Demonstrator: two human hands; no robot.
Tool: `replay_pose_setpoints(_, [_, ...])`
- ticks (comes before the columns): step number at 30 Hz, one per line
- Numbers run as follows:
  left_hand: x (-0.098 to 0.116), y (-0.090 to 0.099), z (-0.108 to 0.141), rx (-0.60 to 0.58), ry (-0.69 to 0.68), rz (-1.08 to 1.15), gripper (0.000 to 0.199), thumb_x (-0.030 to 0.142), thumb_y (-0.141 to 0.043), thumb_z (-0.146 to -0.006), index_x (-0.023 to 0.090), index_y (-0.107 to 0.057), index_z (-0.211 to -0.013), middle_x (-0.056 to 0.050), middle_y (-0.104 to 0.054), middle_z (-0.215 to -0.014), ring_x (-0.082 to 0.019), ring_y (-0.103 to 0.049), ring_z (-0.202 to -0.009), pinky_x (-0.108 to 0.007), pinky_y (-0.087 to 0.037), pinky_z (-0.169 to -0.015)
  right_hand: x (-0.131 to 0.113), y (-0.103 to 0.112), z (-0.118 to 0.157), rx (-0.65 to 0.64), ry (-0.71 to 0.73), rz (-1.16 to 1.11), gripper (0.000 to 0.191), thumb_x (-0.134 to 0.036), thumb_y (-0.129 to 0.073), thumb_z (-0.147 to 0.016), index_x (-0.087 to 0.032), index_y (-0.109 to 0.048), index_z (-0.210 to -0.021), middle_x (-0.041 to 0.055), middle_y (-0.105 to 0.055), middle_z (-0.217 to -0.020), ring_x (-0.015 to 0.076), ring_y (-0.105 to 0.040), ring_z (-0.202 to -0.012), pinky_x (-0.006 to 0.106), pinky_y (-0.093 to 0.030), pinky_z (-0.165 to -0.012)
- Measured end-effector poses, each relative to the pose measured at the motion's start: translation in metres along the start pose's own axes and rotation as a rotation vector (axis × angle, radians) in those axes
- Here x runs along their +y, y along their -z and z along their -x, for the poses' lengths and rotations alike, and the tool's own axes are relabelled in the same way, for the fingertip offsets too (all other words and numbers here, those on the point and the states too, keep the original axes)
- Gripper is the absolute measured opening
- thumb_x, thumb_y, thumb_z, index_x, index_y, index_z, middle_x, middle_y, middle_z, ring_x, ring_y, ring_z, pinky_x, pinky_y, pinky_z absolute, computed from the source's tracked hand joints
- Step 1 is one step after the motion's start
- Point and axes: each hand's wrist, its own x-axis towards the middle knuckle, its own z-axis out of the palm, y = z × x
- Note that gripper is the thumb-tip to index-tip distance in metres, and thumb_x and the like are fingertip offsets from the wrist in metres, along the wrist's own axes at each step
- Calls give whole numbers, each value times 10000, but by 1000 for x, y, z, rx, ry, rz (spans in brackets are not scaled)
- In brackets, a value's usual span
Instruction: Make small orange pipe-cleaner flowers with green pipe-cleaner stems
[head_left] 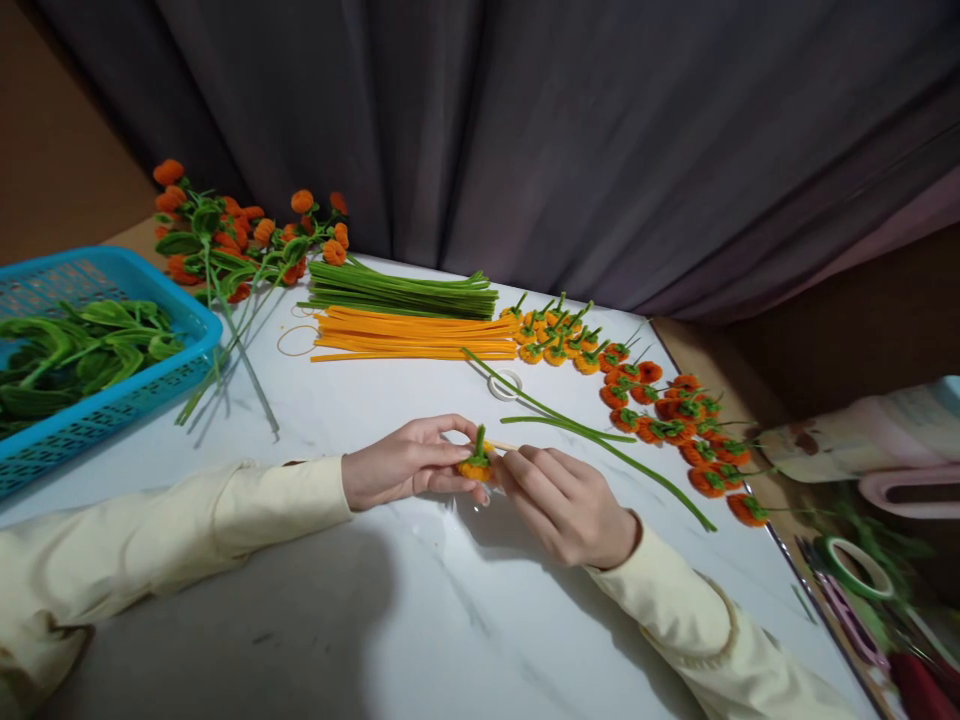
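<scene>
Above the white marbled table (pixel 300 610), we grip a yellow pipe-cleaner head (pixel 472 469), its green stalk pointing up, in the fingers of our left hand (pixel 405 462). Close beside it, our right hand (pixel 562 502) pinches a thin pale stick (pixel 504 446). Beyond our hands lie bundled yellow pipe cleaners (pixel 412 334) and green pipe cleaners (pixel 397 291), with a white tape roll (pixel 492 388) nearby.

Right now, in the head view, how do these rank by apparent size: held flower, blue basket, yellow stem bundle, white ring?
1. Blue basket
2. Yellow stem bundle
3. Held flower and white ring: too alike to rank
</scene>
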Motion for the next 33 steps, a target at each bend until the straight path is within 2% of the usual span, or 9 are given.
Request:
replay_pose_setpoints(4, [-1, 1, 0, 11, -23, -52, 230, 244, -648, -804, 150, -504, -957, -56, -687, -808, -169, -703, -750, -203, -530, -733, 1, 0, -2, -28, -35, -8, 261, -70, -402, -865, -120, -620, -730, 120, -641, -791, 173, -551, -676, 290, -453, -514])
replay_pose_setpoints(8, [1, 0, 1, 9, 31, -12, 247, 246, -654, -797, 140, -517, -973, -60, -678, -824, -169, -699, -792, -203, -524, -763, 1, 0, 1, -3, 60, 8, 266, -81, -368, -875, -123, -616, -790, 127, -637, -823, 193, -566, -747, 307, -449, -526])
replay_pose_setpoints(14, [3, -3, 1, 9, 68, -12, 256, 214, -676, -769, 141, -521, -961, -33, -667, -835, -164, -697, -804, -189, -520, -764, 5, 3, 3, -19, 147, -10, 281, -94, -352, -883, -67, -626, -832, 145, -630, -836, 218, -578, -767, 328, -439, -533])
replay_pose_setpoints(20, [1, -3, 2, 1, 38, -116, 275, 231, -710, -729, 152, -504, -894, -7, -661, -734, -176, -704, -742, -193, -511, -696, 10, 5, 1, -82, 143, -57, 287, -79, -341, -884, -103, -618, -812, 131, -628, -862, 195, -557, -773, 311, -438, -534])
replay_pose_setpoints(23, [-2, -3, 1, 15, -7, -166, 285, 259, -715, -723, 154, -502, -881, 1, -656, -684, -178, -703, -714, -212, -510, -671, 12, 7, -3, -108, 167, -98, 308, -82, -319, -895, -100, -611, -800, 132, -619, -831, 182, -537, -710, 315, -444, -541])
replay_pose_setpoints(29, [-5, -4, 3, 17, -91, -245, 251, 255, -691, -745, 169, -495, -877, -12, -679, -726, -178, -696, -743, -286, -517, -748, 7, 15, -10, -193, 120, -110, 355, -64, -296, -900, -100, -617, -753, 120, -589, -747, 177, -489, -623, 313, -417, -504])
replay_pose_setpoints(33, [-9, -7, 7, 15, -161, -308, 172, 183, -627, -791, 173, -485, -887, -7, -681, -752, -149, -688, -767, -272, -510, -779, 0, 21, -14, -231, -3, -134, 384, -75, -278, -915, -94, -610, -723, 111, -557, -713, 187, -473, -630, 300, -402, -508])
